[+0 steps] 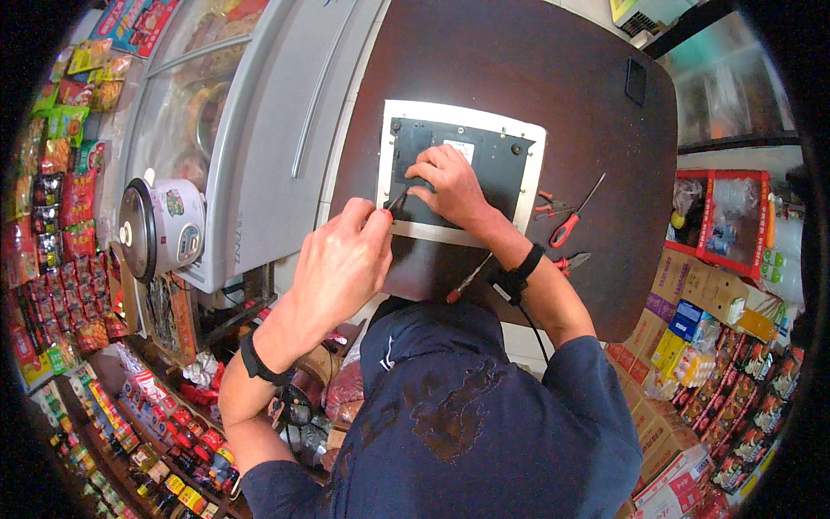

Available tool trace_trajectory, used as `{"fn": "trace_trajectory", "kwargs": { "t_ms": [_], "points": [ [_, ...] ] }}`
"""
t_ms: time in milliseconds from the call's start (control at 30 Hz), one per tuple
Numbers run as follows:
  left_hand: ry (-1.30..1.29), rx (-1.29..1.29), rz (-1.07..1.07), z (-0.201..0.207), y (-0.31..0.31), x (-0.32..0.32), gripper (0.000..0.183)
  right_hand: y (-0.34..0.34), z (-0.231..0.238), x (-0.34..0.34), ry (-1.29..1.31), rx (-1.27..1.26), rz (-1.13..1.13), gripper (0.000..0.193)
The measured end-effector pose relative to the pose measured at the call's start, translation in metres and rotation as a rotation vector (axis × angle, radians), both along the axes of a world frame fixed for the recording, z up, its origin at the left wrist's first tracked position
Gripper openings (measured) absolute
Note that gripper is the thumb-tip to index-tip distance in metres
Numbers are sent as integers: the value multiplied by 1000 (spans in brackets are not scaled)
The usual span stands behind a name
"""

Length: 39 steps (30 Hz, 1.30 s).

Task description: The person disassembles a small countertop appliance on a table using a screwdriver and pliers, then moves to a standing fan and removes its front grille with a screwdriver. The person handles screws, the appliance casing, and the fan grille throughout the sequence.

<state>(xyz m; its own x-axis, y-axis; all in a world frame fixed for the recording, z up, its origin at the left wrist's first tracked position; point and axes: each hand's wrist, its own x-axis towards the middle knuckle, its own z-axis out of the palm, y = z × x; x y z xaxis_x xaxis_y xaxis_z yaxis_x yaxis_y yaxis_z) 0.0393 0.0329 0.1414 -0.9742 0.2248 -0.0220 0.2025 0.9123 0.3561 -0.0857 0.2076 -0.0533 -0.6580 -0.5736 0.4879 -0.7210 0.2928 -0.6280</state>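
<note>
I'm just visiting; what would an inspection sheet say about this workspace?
Surface: dark brown table.
Job's things: flat device with black face and pale frame; slim tool near its lower-left corner.
Clutter: red-handled screwdriver, pliers, plier-like tool, phone-like black slab.
Hands: left hand pinches the slim tool; right hand over the device, grip unclear.
Cables: black cord near the right forearm.
Surroundings: glass-topped freezer, rice cooker, packaged goods, cardboard boxes.

panel [506, 171] black, frame [534, 173] silvery white, table [596, 104] dark brown, screwdriver handle [565, 230] red
</note>
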Motion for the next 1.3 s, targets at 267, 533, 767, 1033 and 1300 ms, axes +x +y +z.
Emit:
{"fn": "trace_trajectory", "kwargs": {
  "t_ms": [267, 533, 767, 1033, 1300],
  "points": [
    [139, -18, -107, 6, 3, -28, 20, 2, -18, 2, 13, -15, -7, 31],
    [-5, -399, -50, 14, 23, -34, 20, -1, -15, 5, 0, 0, -18, 19],
    [73, -231, -269, 21, 16, -26, 23, -3, -17, 8, 52, -2, -59, 16],
    [-245, -315, 60, 25, 23, -20, 24, -3, -16, 10, 11, 59, -56, 17],
    [140, -131, -282, 18, -1, -18, 25, -3, -14, 9, 32, 41, -56, 18]
  ]
}}
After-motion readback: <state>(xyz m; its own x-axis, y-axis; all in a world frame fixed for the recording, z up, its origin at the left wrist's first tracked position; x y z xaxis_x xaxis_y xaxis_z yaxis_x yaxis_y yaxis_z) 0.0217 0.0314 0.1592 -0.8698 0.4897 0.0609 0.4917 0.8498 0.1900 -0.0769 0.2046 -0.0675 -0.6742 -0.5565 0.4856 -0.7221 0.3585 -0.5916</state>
